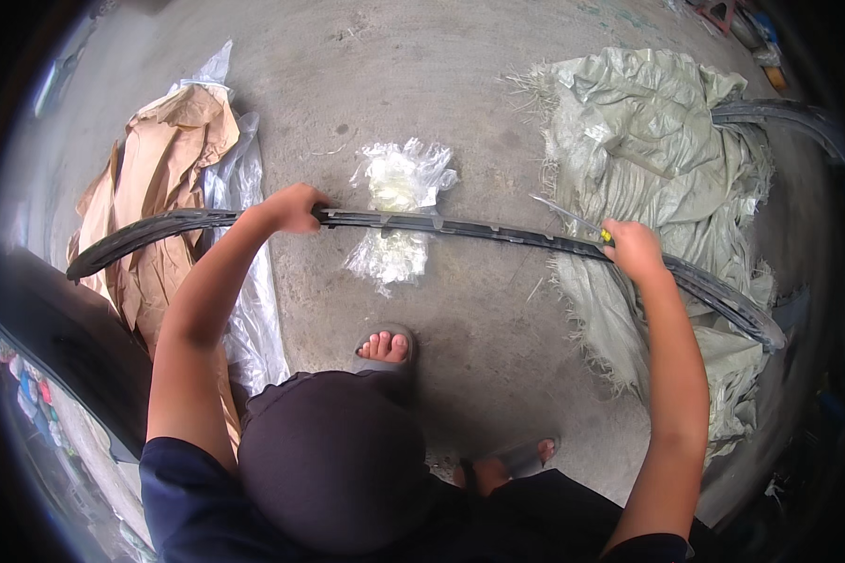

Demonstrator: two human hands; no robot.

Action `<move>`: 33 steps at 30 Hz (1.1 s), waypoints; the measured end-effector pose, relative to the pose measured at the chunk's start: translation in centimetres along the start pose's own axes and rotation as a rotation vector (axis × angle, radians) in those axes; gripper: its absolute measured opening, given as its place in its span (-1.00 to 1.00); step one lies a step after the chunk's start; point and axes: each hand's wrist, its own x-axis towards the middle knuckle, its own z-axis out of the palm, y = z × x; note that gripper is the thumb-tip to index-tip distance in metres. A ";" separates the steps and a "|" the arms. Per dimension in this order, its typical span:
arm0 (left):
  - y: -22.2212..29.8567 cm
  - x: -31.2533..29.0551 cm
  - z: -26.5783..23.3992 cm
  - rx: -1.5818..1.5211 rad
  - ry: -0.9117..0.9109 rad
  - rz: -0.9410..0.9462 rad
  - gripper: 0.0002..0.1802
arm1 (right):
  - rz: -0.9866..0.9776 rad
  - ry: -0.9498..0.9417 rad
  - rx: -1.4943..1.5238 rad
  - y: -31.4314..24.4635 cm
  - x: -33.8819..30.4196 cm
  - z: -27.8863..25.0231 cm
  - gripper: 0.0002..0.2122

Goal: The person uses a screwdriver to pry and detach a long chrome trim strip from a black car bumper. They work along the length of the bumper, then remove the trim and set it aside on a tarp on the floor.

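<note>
A long, curved black plastic strip (498,233) with small tabs along its edge spans the view from left to right, held above the floor. My left hand (293,208) is closed around it left of the middle. My right hand (635,250) is closed at the strip's right part, with a screwdriver (577,220) in it. The screwdriver has a yellow and black handle, and its thin shaft points to the far left over the strip. Whether the right fingers also grip the strip is hidden.
Crumpled brown paper (174,141) and clear plastic film (253,347) lie at left. Clear plastic wrap (399,178) sits mid-floor. A frayed pale green woven sack (648,141) spreads at right, with another black curved piece (770,113) on its far edge. A dark panel (66,347) stands at near left.
</note>
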 end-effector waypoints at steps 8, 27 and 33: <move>1.5 -1.8 1.2 0.141 0.077 -0.064 -0.68 | -0.058 0.163 -0.119 -1.2 -2.3 1.8 -0.85; 11.9 -6.0 -11.8 0.344 0.262 -0.015 -0.78 | -0.147 0.560 -0.296 2.4 -13.6 -6.9 -0.92; 14.4 -11.7 -16.4 0.475 0.506 0.055 -0.78 | -0.047 0.835 -0.428 3.1 -13.7 -8.3 -0.83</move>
